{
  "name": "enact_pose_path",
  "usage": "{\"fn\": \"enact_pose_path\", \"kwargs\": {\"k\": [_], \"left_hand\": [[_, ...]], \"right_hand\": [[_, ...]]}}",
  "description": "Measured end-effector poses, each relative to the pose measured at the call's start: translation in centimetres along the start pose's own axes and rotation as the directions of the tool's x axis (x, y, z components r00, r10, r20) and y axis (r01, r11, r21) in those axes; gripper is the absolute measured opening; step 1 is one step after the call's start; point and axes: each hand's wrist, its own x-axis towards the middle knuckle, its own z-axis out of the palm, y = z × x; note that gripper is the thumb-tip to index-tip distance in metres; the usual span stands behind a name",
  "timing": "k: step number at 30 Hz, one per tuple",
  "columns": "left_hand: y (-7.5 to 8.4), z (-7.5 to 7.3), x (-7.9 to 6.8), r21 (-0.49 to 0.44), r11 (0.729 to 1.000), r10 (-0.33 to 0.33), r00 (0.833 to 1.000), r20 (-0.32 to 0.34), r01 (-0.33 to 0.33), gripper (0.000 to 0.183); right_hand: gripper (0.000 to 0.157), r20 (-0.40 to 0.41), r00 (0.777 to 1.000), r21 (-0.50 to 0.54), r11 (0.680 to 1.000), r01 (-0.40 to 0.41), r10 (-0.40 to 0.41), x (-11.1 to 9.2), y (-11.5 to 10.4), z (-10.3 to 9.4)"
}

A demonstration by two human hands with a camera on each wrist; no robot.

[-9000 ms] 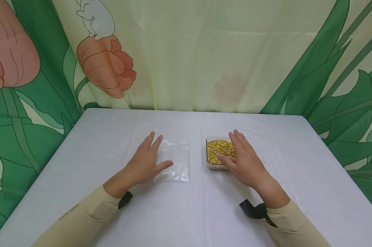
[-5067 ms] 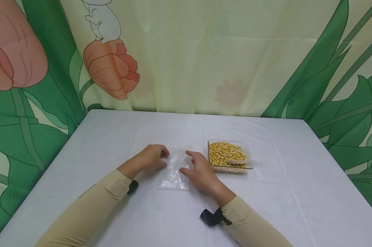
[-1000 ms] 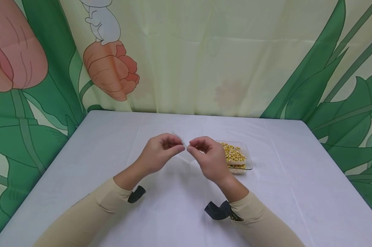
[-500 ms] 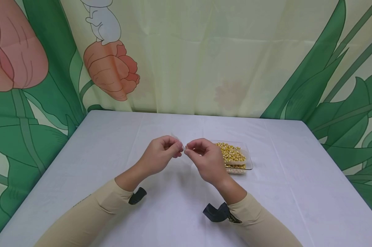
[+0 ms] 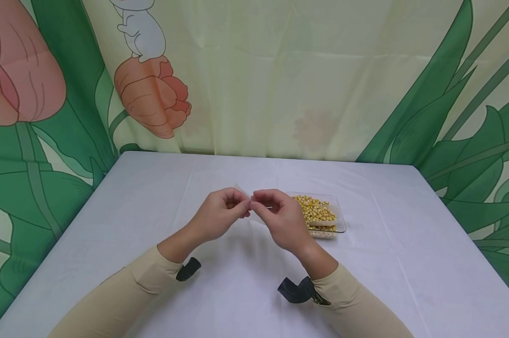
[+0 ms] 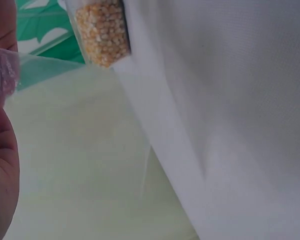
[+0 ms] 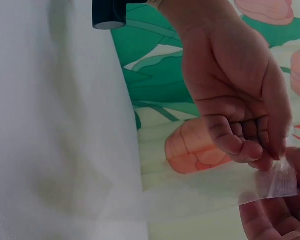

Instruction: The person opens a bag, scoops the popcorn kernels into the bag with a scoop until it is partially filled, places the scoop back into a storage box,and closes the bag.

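Observation:
Both hands meet over the middle of the table. My left hand (image 5: 220, 211) pinches the top edge of a clear plastic bag (image 7: 282, 184) between thumb and fingers. My right hand (image 5: 284, 216) pinches the same edge, its fingertips right beside the left ones. The bag hangs from the fingertips, mostly hidden behind the hands in the head view. In the left wrist view its see-through film spreads away from the fingers. Just right of my right hand stands a clear rectangular container (image 5: 340, 220) of yellow corn kernels (image 5: 315, 207), partly covered by that hand.
A white cloth covers the table (image 5: 385, 263). A pale piece with a curved edge (image 5: 333, 213) sits in the container among the kernels. Behind the table hangs a curtain (image 5: 246, 94) printed with flowers, leaves and a rabbit.
The bag, flat on the table earlier, is now lifted and pinched by both hands, which were open above the table. Over the last second the fingertips have shifted slightly along its edge.

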Motion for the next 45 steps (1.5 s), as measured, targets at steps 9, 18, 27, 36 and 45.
{"fn": "enact_pose_path", "kwargs": {"k": [9, 18, 27, 36, 45], "left_hand": [[0.19, 0.04, -0.19, 0.029, 0.999, 0.032, 0.999, 0.035, -0.033, 0.010], [0.15, 0.04, -0.18, 0.038, 0.999, 0.034, 0.998, 0.058, -0.036, 0.008], [0.26, 0.05, -0.32, 0.026, 0.999, 0.025, 0.997, 0.066, -0.027, 0.007], [0.17, 0.05, -0.41, 0.015, 0.999, 0.031, 0.998, 0.061, -0.032, 0.007], [0.05, 0.09, -0.38, -0.011, 1.000, 0.029, 0.998, 0.061, -0.028, 0.007]], "right_hand": [[0.015, -0.025, 1.000, -0.017, 1.000, 0.008, -0.008, 0.22, 0.00, -0.04], [0.011, -0.045, 0.999, -0.009, 1.000, -0.016, 0.015, 0.26, -0.16, 0.07], [0.011, -0.031, 0.998, 0.054, 0.997, -0.048, 0.050, 0.18, -0.13, 0.02], [0.012, -0.054, 0.997, 0.074, 0.996, -0.045, 0.049, 0.09, -0.02, 0.14], [0.013, -0.061, 0.997, 0.087, 0.995, -0.038, 0.044, 0.09, 0.14, 0.17]]}}
